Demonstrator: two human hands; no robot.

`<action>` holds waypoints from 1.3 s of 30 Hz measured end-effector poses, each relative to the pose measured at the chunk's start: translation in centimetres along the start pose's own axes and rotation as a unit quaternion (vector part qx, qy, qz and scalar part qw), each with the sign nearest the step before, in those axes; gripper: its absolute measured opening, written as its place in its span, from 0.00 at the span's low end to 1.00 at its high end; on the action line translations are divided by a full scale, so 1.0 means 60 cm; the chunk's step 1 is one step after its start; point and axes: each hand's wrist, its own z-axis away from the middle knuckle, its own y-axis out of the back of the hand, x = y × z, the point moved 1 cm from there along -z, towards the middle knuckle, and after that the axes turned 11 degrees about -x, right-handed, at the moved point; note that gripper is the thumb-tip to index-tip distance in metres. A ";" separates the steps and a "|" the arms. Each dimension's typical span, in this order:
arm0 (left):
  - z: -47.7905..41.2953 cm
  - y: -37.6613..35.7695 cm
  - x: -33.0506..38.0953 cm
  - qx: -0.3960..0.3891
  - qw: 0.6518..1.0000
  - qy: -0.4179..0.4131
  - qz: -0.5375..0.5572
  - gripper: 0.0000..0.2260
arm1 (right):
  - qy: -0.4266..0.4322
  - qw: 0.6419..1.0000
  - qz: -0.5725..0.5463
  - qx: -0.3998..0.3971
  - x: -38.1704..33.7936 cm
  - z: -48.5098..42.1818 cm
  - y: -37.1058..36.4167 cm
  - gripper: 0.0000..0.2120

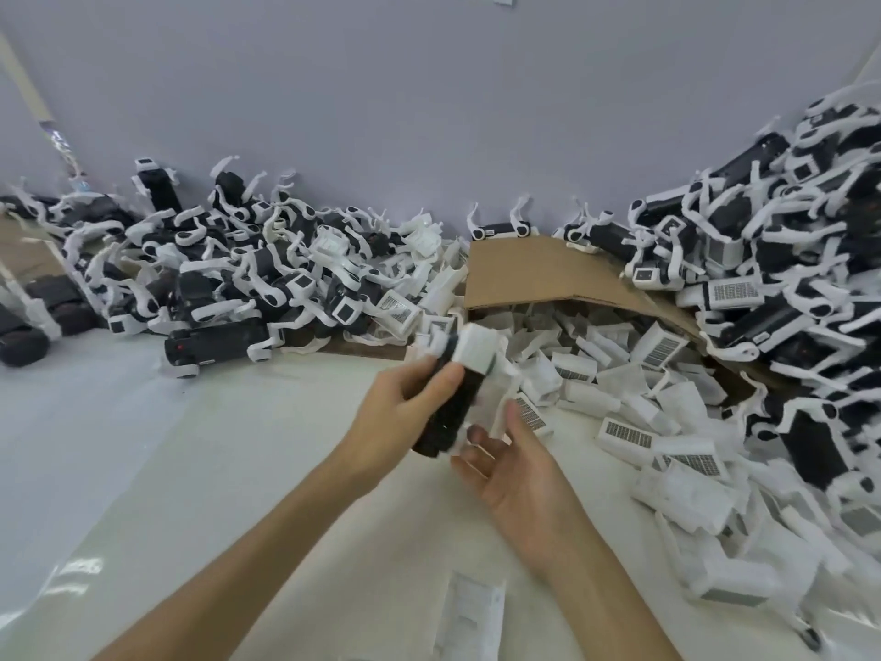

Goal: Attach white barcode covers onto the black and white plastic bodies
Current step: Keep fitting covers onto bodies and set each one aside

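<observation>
Both hands on one black plastic body (448, 412), held over the middle of the tabletop (238, 446)!

The left hand (400, 412) wraps the smooth dark barrel. The right hand (519, 474) curls round its lower end, thumb on a white part. A boxy white cover (479, 348) sits at its top end. Along the far edge, a tipped cardboard box (548, 274) spills ribbed white covers (624, 434) between tangled heaps of bodies, left (229, 279) and right (786, 260).

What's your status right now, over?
Left hand grips black-and-white plastic body. Right hand pinches blurred white piece at its side. Nothing blocking.
</observation>
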 end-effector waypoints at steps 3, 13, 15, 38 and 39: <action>0.019 0.003 -0.009 -0.010 0.998 0.024 0.050 0.18 | -0.009 0.998 0.066 -0.004 0.002 0.001 -0.004 0.21; 0.010 0.030 -0.053 -0.105 0.900 0.127 0.404 0.20 | 0.073 0.979 0.172 0.087 -0.008 -0.003 0.015 0.23; 0.008 0.026 -0.060 -0.125 0.912 0.125 0.370 0.20 | 0.095 0.972 0.195 0.087 -0.004 -0.004 0.013 0.29; 0.006 0.020 -0.067 -0.125 0.950 0.096 0.268 0.23 | 0.189 0.895 0.403 0.038 -0.011 0.013 0.002 0.16; 0.006 0.020 -0.067 -0.123 0.951 0.098 0.266 0.23 | 0.201 0.880 0.427 0.052 -0.009 0.014 -0.002 0.15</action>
